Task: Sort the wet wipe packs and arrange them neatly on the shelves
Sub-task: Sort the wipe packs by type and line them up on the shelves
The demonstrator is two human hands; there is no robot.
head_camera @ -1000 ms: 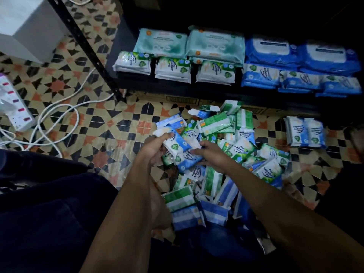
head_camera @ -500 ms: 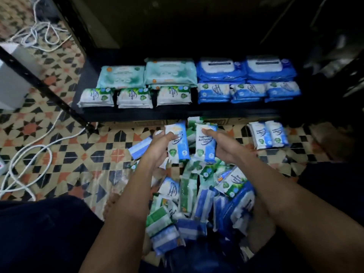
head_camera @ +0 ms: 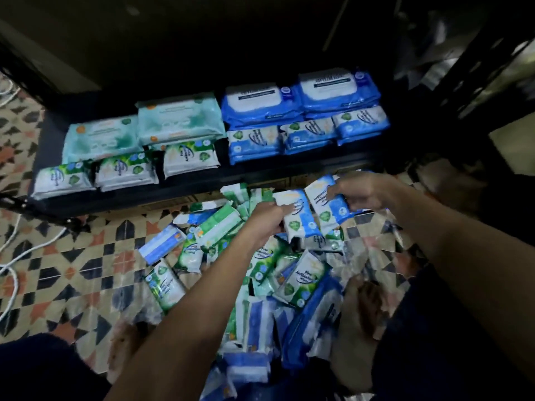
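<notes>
- Two blue wipe packs are held side by side above the floor pile: the left hand (head_camera: 267,219) grips one blue pack (head_camera: 299,217), the right hand (head_camera: 366,191) grips the other blue pack (head_camera: 328,202).
- Loose pile of packs (head_camera: 254,270) lies at 6 o'clock of them.
- Shelf (head_camera: 185,188) at 11 o'clock carries green packs (head_camera: 124,169) left, blue rows (head_camera: 307,133) right.
- White cables (head_camera: 11,267) at 9 o'clock.

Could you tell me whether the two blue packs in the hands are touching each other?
Touching: the head view shows the left hand's pack meeting the right hand's pack edge to edge, with no gap.
</notes>
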